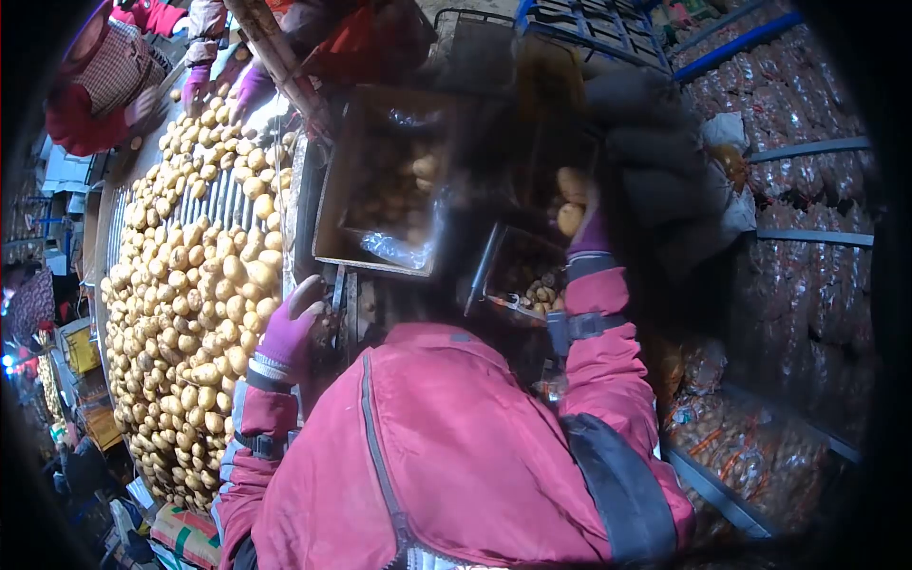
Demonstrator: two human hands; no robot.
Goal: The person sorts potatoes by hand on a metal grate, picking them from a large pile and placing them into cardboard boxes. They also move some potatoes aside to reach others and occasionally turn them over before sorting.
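My left hand [293, 321], in a purple glove with grey fingertips, is beside the right edge of the sorting table. Its fingers are apart with nothing in them. Many potatoes [195, 313] cover the table to its left. My right hand [590, 233], also gloved in purple, reaches into shadow on the right, its fingers partly hidden. It grips a potato [570, 219], with a second potato [572, 184] just beyond. An open cardboard box [328, 214] with potatoes and clear plastic lining stands between my hands. Smaller potatoes [542, 291] lie in a dark crate nearer my body.
Metal rollers [223, 201] show among the potatoes. Another person's gloved hands [198, 87] work at the table's far end, with a further person [100, 85] at upper left. A post [275, 57] rises near the box. Stacked bagged goods [798, 275] and blue rails [736, 46] line the right.
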